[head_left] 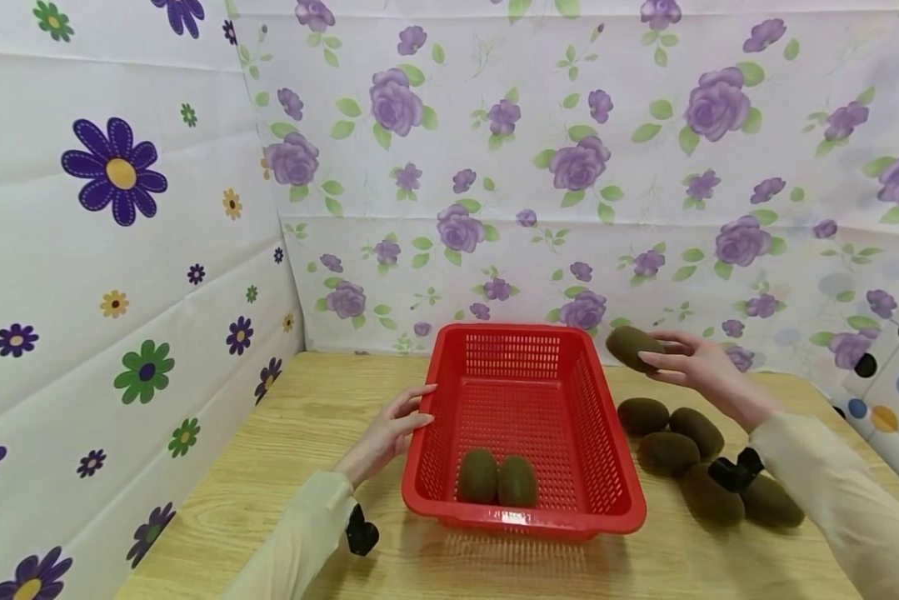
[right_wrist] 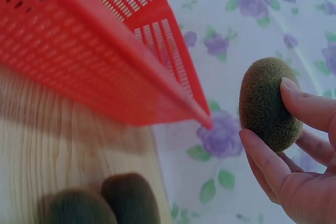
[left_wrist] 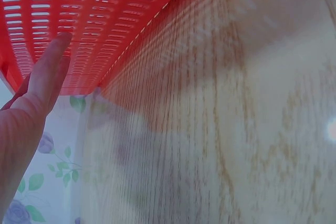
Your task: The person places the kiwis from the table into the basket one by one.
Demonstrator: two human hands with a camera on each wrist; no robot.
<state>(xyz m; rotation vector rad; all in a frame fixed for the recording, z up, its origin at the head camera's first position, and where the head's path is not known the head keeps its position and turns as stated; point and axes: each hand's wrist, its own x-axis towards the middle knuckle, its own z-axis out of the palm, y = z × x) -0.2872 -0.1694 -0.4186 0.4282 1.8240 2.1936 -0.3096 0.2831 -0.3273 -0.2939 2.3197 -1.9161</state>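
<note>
A red plastic basket (head_left: 524,521) with slotted walls stands on the table, and two brown, fuzzy kiwis (head_left: 478,476) sit at its near end. My left hand (head_left: 384,435) is at the basket's left side, its fairly straight fingers (left_wrist: 51,66) against the outer wall near the rim. Beyond the basket's right rim, my right hand (head_left: 692,367) holds up a kiwi (right_wrist: 269,104) between thumb and fingers, above the table. Below that hand, several more kiwis (head_left: 668,452) lie grouped to the right of the basket.
The light wooden table (head_left: 284,454) runs back to a wall covered with a purple-flowered sheet (head_left: 456,167). Another flowered sheet (head_left: 142,275) hangs along the left side. Dark wrist-camera mounts (head_left: 361,531) sit on both sleeves; the right one overlaps the loose kiwis in the head view.
</note>
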